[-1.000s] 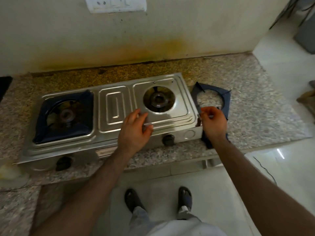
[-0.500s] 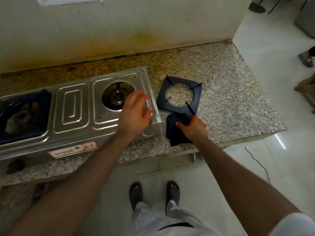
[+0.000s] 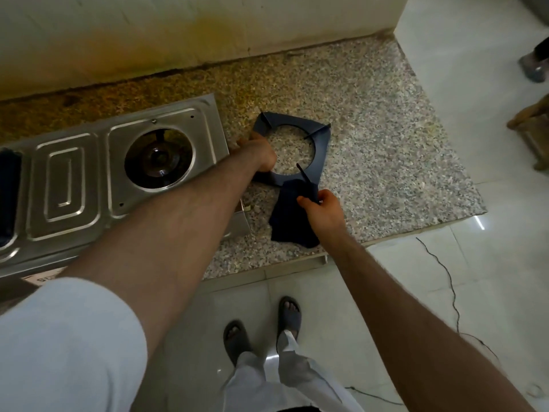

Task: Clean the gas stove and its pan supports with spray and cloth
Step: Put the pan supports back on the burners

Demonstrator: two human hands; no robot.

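A steel two-burner gas stove (image 3: 98, 179) lies on the granite counter; its right burner (image 3: 159, 159) is bare. A dark square pan support (image 3: 319, 150) rests on the counter just right of the stove. My left hand (image 3: 261, 153) reaches across the stove's corner and grips the support's left edge. My right hand (image 3: 322, 208) holds a dark blue cloth (image 3: 292, 217) at the support's near corner, the cloth draping onto the counter. The second support at the far left edge is mostly cut off. No spray bottle is in view.
The granite counter (image 3: 386, 173) ends at a front edge near my feet and at a right edge by the tiled floor (image 3: 475, 263). A stained wall (image 3: 178, 34) backs the counter. A thin black wire (image 3: 445, 272) trails over the floor. Another person's foot (image 3: 534, 66) shows far right.
My left hand left the stove top and moved right onto the pan support's left edge. My right hand stayed at the cloth by the support's near corner. The view shifted right.
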